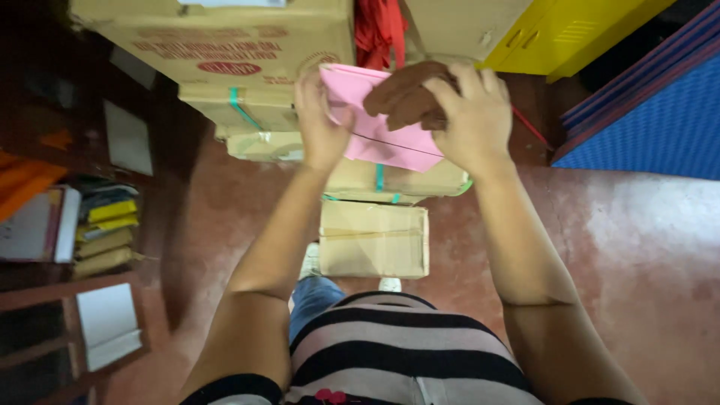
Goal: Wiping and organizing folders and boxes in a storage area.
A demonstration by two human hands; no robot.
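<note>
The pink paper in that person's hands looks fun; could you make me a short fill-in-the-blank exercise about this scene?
1. Both hands, the left hand and the right hand, hold a sheet of paper coloured ____.
2. Below the hands, on the reddish floor, lies a small box made of ____.
3. The metal cabinet at the top right is coloured ____.
4. The person's shirt has a pattern of ____.

Missing words: pink; cardboard; yellow; stripes

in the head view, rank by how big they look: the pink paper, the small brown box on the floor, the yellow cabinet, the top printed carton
1. Printed carton, cut off by the frame.
2. Yellow cabinet, also cut off, so unsure.
3. Pink paper and small brown box look alike; the paper is nearer the camera.
</note>
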